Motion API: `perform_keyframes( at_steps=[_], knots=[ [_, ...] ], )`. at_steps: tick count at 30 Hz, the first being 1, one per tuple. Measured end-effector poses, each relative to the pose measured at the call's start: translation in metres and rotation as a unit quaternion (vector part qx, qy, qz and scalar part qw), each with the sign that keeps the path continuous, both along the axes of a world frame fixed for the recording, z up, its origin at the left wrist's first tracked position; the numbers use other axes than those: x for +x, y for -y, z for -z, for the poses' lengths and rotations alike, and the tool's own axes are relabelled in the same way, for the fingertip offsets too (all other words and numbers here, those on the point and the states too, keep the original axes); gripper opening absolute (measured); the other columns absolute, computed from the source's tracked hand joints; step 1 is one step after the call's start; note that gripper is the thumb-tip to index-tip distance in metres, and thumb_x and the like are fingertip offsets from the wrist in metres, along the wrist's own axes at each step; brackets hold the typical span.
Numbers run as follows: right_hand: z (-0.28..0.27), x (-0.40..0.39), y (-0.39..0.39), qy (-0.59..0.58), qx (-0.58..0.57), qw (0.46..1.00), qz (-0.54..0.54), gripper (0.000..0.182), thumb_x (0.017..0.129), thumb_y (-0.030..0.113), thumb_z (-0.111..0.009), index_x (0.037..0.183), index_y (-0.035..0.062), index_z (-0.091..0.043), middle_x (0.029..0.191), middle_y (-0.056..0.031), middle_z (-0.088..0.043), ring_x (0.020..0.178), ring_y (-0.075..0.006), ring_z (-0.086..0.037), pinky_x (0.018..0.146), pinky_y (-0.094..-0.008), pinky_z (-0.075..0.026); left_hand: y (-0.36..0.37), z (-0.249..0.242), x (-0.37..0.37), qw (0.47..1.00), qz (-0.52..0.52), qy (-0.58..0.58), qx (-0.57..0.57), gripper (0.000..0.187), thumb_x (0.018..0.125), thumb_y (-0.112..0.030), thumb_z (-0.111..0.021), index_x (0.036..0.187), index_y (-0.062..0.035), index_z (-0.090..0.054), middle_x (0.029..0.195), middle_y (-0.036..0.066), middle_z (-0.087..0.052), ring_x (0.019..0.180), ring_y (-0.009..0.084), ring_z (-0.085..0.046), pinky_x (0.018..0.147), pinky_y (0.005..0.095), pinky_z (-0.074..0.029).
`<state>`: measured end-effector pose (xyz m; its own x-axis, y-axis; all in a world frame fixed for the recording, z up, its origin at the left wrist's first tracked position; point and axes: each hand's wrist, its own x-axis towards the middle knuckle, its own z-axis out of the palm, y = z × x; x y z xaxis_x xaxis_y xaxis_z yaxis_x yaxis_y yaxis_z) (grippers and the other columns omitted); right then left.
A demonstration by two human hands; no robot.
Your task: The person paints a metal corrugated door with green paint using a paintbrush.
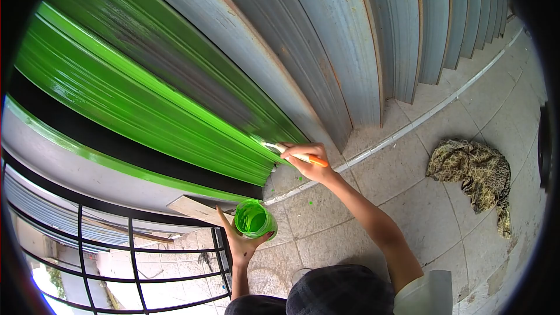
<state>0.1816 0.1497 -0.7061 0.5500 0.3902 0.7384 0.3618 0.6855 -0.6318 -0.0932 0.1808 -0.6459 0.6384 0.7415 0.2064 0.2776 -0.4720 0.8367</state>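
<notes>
My right hand (308,158) is closed around a paintbrush (316,160) with an orange handle end. The brush tip meets the lower part of a corrugated metal shutter (175,99), where the panels are coated in wet-looking green paint. Grey patches still show through the green on one panel. In my left hand (240,244) is a small clear tub of green paint (254,219), held just above the floor with fingers around its side. The paint surface is visible through the open top.
Unpainted grey shutter panels (326,41) run off to the right. A crumpled patterned cloth (471,172) lies on the tiled floor (420,221). Black metal bars (134,251) stand at lower left beside a flat board (198,209). Green drips dot the tiles near the shutter.
</notes>
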Motion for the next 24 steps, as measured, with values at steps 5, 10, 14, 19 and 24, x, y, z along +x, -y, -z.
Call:
perform_keyframes(
  at_steps=[5, 10, 14, 19, 24],
  knots=[
    [0.046, 0.0, 0.022, 0.009, -0.14, 0.99, 0.012, 0.012, 0.076, -0.001, -0.066, 0.084, 0.007, -0.071, 0.086, -0.0068, -0.071, 0.073, -0.0159, -0.069, 0.06, -0.0252, -0.053, 0.005, -0.006, 0.002, 1.0, 0.002, -0.005, -0.003, 0.139, 0.052, 0.0, -0.086, 0.143, -0.0053, 0.018, 0.12, 0.021, -0.053, 0.106, 0.0265, -0.057, 0.095, 0.0377, -0.045],
    [-0.063, 0.03, 0.002, 0.097, -0.023, 0.995, 0.012, 0.012, 0.076, -0.002, -0.065, 0.083, 0.0055, -0.071, 0.085, -0.0087, -0.071, 0.08, -0.0203, -0.069, 0.065, -0.0251, -0.054, 0.007, -0.01, 0.007, 1.0, -0.002, -0.006, -0.003, 0.138, 0.05, -0.003, -0.087, 0.143, -0.0036, 0.015, 0.12, 0.021, -0.052, 0.107, 0.0267, -0.056, 0.096, 0.0378, -0.044],
    [-0.144, 0.027, 0.005, 0.032, 0.078, 0.996, -0.032, 0.012, 0.078, -0.005, -0.063, 0.084, 0.0028, -0.07, 0.085, -0.0092, -0.07, 0.097, -0.0234, -0.066, 0.081, -0.0277, -0.053, 0.007, -0.011, 0.008, 1.0, -0.022, 0.007, -0.017, 0.141, 0.046, -0.009, -0.091, 0.144, -0.0003, 0.01, 0.122, 0.02, -0.05, 0.107, 0.0258, -0.055, 0.098, 0.0373, -0.042],
    [-0.057, 0.015, -0.007, 0.025, 0.031, 0.999, -0.034, 0.014, 0.078, -0.005, -0.063, 0.086, 0.0041, -0.071, 0.086, -0.0087, -0.071, 0.092, -0.0222, -0.067, 0.084, -0.0278, -0.053, 0.007, -0.01, 0.006, 0.999, -0.015, 0.021, -0.025, 0.141, 0.047, -0.008, -0.091, 0.144, -0.002, 0.011, 0.124, 0.02, -0.048, 0.108, 0.0256, -0.054, 0.097, 0.0379, -0.043],
    [0.039, 0.003, 0.026, 0.062, -0.135, 0.989, 0.016, 0.011, 0.076, 0.001, -0.067, 0.083, 0.0085, -0.072, 0.082, -0.0073, -0.071, 0.069, -0.0163, -0.069, 0.06, -0.0254, -0.053, 0.002, -0.003, 0.0, 0.999, -0.001, 0.028, -0.035, 0.14, 0.049, -0.005, -0.089, 0.144, -0.0039, 0.013, 0.122, 0.02, -0.049, 0.107, 0.0261, -0.055, 0.095, 0.0383, -0.045]
  ],
)
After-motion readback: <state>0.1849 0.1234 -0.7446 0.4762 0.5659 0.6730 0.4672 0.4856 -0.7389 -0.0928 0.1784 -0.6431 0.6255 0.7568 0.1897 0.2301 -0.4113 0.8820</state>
